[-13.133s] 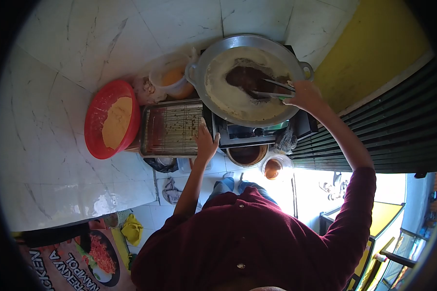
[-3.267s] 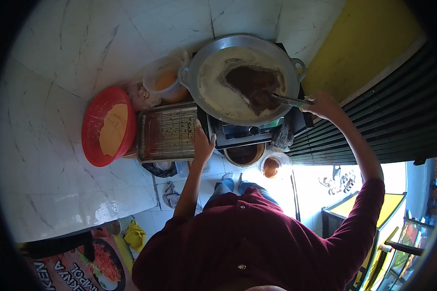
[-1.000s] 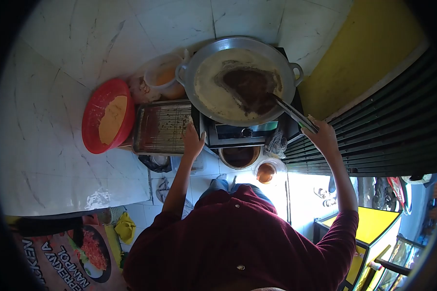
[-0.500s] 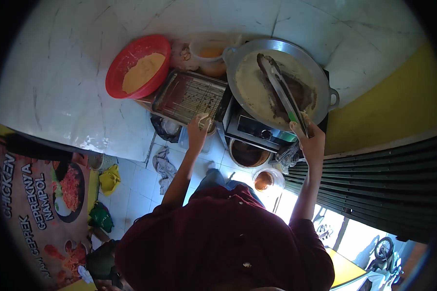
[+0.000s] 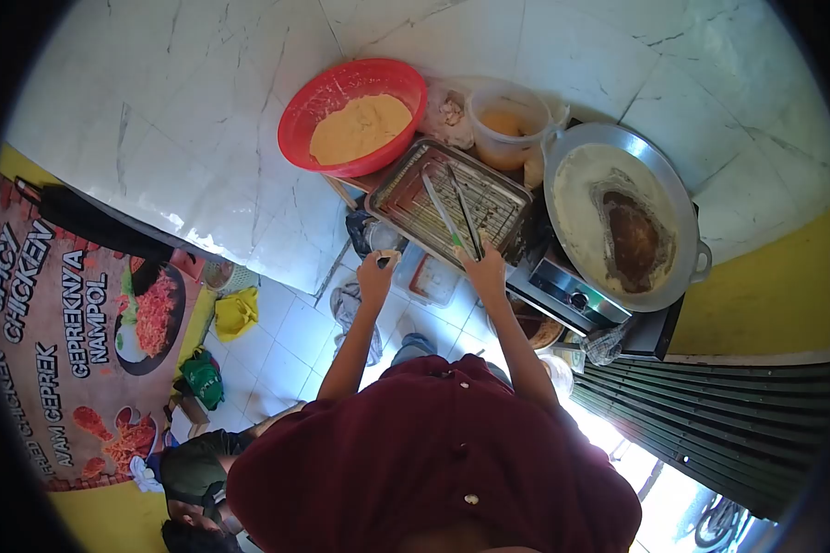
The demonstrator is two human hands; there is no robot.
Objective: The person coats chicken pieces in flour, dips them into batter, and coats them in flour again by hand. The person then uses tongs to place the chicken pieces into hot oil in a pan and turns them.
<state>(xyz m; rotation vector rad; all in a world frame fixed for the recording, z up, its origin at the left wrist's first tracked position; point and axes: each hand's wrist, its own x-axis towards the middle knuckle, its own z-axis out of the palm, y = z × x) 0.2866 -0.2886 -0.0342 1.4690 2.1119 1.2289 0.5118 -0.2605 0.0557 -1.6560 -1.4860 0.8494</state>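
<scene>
My right hand (image 5: 485,273) grips a pair of metal tongs (image 5: 445,214) with a green part near the grip. The tongs' arms are spread over a metal tray with a wire rack (image 5: 406,221), with nothing between their tips. My left hand (image 5: 376,276) is off the tray's near left corner, fingers curled toward the thumb. Pale coating sticks to its fingertips, and I see nothing held in it. To the right of the tray, a large wok (image 5: 691,221) holds foamy oil with a dark brown patch.
A red basin (image 5: 290,124) of yellowish flour stands behind the tray's left side. Beside it are a plastic bag (image 5: 448,112) and a clear tub (image 5: 507,138). The wok sits on a stove (image 5: 563,290). Another person (image 5: 203,470) is at the lower left.
My right hand has brought the tongs left from over the wok to above the tray. The left hand has drawn back from the tray's near edge. My view has shifted leftward.
</scene>
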